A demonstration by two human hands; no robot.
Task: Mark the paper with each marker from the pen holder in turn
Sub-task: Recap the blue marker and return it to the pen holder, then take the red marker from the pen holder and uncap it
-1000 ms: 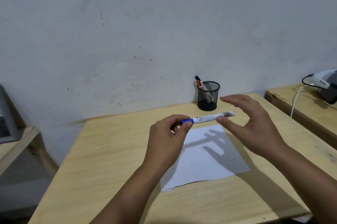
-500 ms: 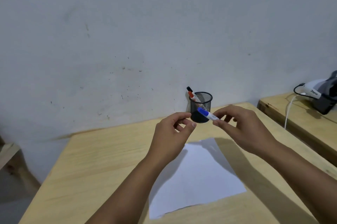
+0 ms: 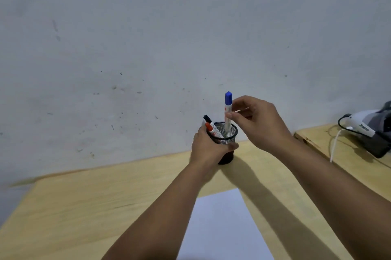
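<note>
A black mesh pen holder (image 3: pixel 229 134) stands near the back edge of the wooden table (image 3: pixel 105 206). My left hand (image 3: pixel 208 149) grips the holder around its side. My right hand (image 3: pixel 257 122) pinches a blue-capped white marker (image 3: pixel 227 111), which stands upright with its lower end inside the holder. Two more markers lean in the holder at its left, one with a red cap (image 3: pixel 209 127) and one with a black cap (image 3: pixel 207 119). A white sheet of paper (image 3: pixel 222 228) lies on the table in front of me, between my forearms.
A grey plastered wall rises just behind the table. To the right stands a second wooden table (image 3: pixel 347 154) carrying a dark and white device (image 3: pixel 372 130) with a black cable and a white cord.
My right hand took the capped blue marker from my left, turned it upright and lowered it into the holder. My left hand moved forward and gripped the holder. The view tilted up.
</note>
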